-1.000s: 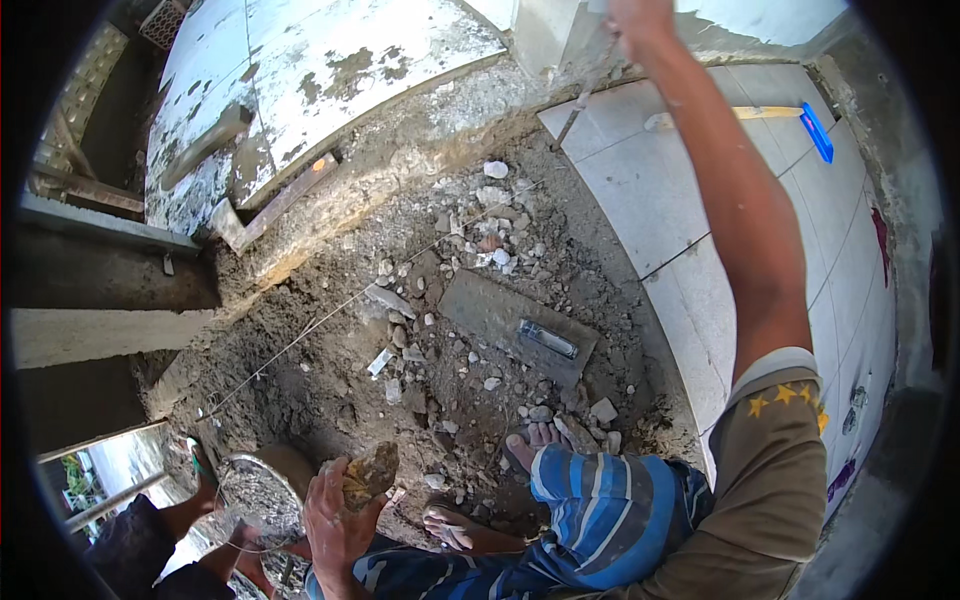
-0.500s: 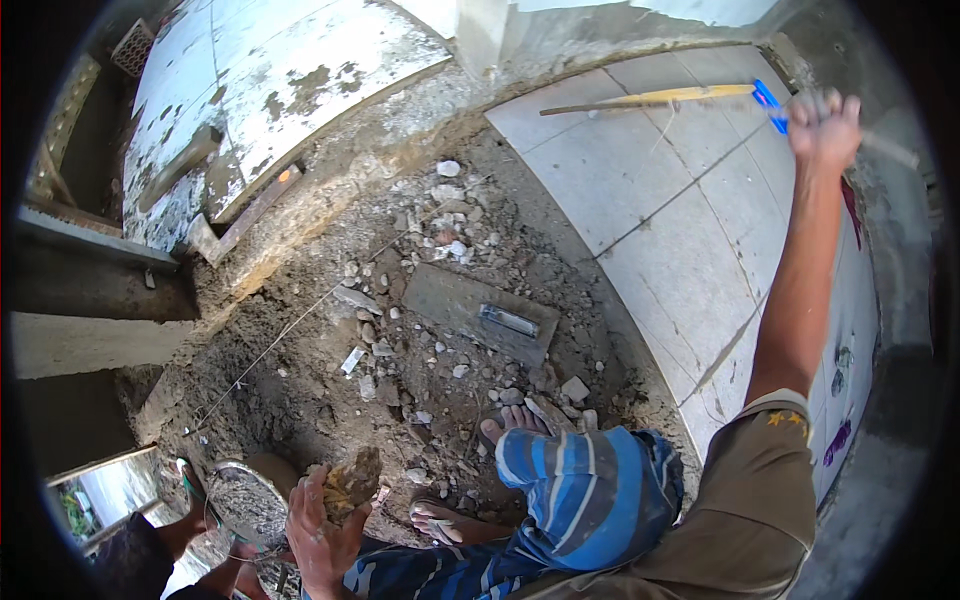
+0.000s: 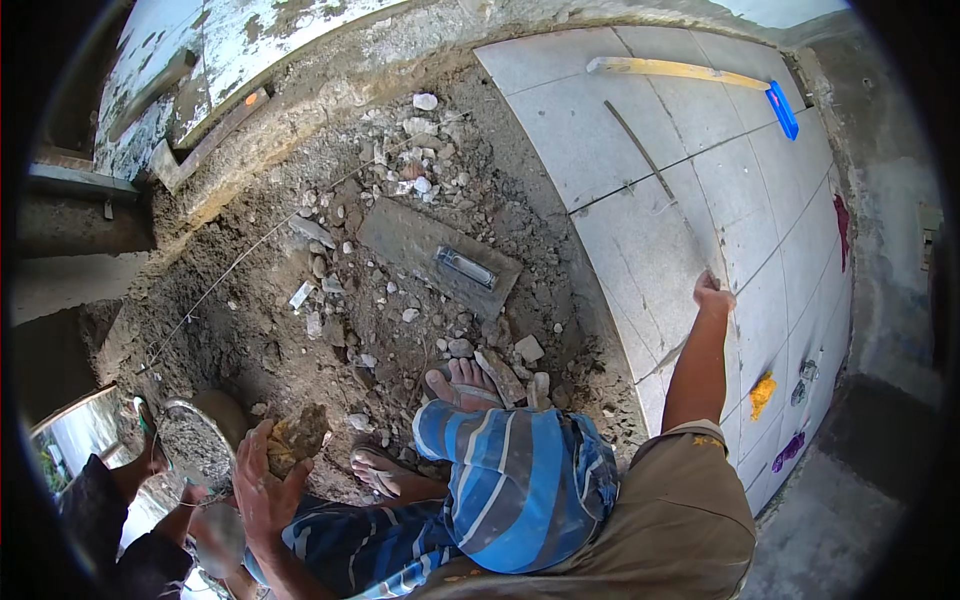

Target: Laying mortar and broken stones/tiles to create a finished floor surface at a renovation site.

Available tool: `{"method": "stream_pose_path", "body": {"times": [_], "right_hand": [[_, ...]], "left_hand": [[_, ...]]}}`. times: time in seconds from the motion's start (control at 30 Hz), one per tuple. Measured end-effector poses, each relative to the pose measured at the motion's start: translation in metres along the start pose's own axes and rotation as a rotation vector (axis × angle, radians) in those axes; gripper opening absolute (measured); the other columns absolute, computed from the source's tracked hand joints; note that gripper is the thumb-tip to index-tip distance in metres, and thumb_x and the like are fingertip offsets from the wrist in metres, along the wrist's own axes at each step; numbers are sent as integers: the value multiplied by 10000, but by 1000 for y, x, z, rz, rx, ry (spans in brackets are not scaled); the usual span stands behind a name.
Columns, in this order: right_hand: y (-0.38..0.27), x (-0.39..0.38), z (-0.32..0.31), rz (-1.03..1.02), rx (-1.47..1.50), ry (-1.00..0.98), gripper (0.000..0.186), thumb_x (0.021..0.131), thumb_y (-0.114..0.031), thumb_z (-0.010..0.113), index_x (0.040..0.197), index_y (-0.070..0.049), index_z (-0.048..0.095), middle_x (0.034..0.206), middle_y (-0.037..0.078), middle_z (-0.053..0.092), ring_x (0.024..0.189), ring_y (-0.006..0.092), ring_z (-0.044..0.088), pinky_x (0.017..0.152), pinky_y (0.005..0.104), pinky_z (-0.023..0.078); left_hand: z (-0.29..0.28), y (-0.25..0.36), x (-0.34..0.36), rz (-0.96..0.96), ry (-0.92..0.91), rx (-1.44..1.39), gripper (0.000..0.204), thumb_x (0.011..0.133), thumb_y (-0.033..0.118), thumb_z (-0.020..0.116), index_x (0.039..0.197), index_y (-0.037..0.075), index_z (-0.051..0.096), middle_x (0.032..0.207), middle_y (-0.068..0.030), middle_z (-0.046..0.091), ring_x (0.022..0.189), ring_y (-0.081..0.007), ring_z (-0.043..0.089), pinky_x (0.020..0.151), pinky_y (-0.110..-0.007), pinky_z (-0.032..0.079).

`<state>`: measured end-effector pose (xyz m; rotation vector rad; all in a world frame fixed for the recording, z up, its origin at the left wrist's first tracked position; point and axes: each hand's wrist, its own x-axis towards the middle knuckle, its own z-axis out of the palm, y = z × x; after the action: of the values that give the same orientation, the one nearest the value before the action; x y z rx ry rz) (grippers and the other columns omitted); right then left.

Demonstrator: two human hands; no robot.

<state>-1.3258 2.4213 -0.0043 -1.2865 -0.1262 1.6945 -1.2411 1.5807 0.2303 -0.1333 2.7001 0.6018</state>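
One stick (image 3: 639, 149), right hand (image 3: 713, 292) gripping it, yellow-marked sleeve (image 3: 690, 475)

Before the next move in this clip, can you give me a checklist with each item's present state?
1. Left hand keeping its grip around the brown lump: ok.
2. Right hand with a grip on the thin rod: cannot tell, the near end blurs.
3. Trowel lying on the rubble, handle up: ok.
4. String apart from the trowel: ok.
5. Ground beside the right foot free of stones: not ok, a grey stone lies there.
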Motion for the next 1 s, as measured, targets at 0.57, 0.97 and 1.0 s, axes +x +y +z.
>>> {"method": "stream_pose_path", "body": {"times": [0.57, 0.97, 1.0], "right_hand": [[99, -107, -76, -797, -1554, -868, 289, 933, -339, 633, 959, -51, 651, 751, 79, 638, 695, 241, 649, 644, 347, 538], [144, -177, -120, -1649, -2052, -1451, 147, 921, -189, 610, 928, -43, 613, 994, 172, 608, 952, 377, 581, 818, 488, 475], [143, -167, -118, -1726, -2006, -1500, 130, 924, -167, 603, 926, -37, 611, 967, 182, 611, 921, 381, 592, 786, 491, 482]], "left_hand": [[0, 7, -1, -110, 15, 27, 705, 683, 146, 798, 1325, 73, 517, 1215, -198, 596, 1110, -412, 578, 946, -479, 473], [-8, 7, 4, -72, 56, 24, 734, 645, 186, 865, 1300, 78, 554, 1149, -192, 636, 1063, -414, 604, 898, -482, 493], [-7, 5, 3, -28, 86, 56, 728, 647, 185, 863, 1299, 78, 555, 1148, -192, 637, 1062, -411, 605, 894, -481, 495]]}}
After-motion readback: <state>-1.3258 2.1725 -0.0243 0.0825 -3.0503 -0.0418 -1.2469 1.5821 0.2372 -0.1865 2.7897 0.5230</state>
